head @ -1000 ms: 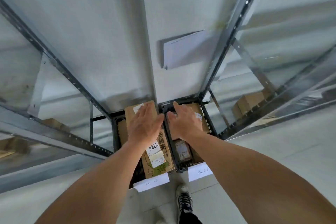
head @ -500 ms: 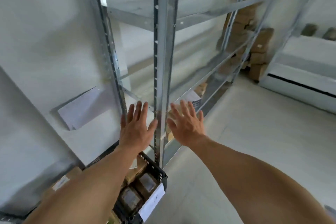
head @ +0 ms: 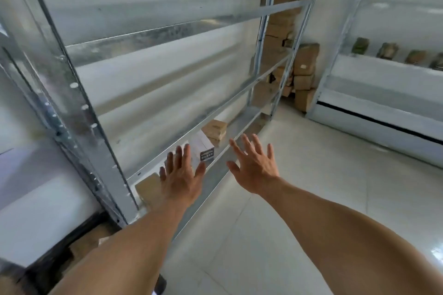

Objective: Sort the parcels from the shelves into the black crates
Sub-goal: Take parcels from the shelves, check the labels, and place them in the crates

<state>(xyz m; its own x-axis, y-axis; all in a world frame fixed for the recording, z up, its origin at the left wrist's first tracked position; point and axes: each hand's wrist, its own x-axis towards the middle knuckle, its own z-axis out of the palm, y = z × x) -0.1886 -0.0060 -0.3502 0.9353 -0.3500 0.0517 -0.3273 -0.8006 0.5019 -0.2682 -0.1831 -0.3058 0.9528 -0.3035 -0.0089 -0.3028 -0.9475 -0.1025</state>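
Both my hands are stretched out with fingers spread and hold nothing. My left hand (head: 180,176) hovers in front of the low shelf (head: 242,132) of the metal rack, over a brown cardboard parcel (head: 148,188) and just short of a white box with a dark label (head: 203,149). A stack of brown parcels (head: 215,130) lies farther along the same shelf. My right hand (head: 255,165) is in the air over the shelf's front edge. A black crate (head: 48,268) with brown parcels in it shows at the lower left, partly hidden by my left arm.
A steel upright (head: 79,112) stands close on the left. Several brown boxes (head: 304,72) are piled at the far end of the aisle. A second rack (head: 383,62) with dark green packets runs along the right. Pale tiled floor (head: 299,199) lies between.
My view has swung from the crates on the floor up and right to the rack. Both hands left the parcels in the crates and now reach empty toward the low shelf.
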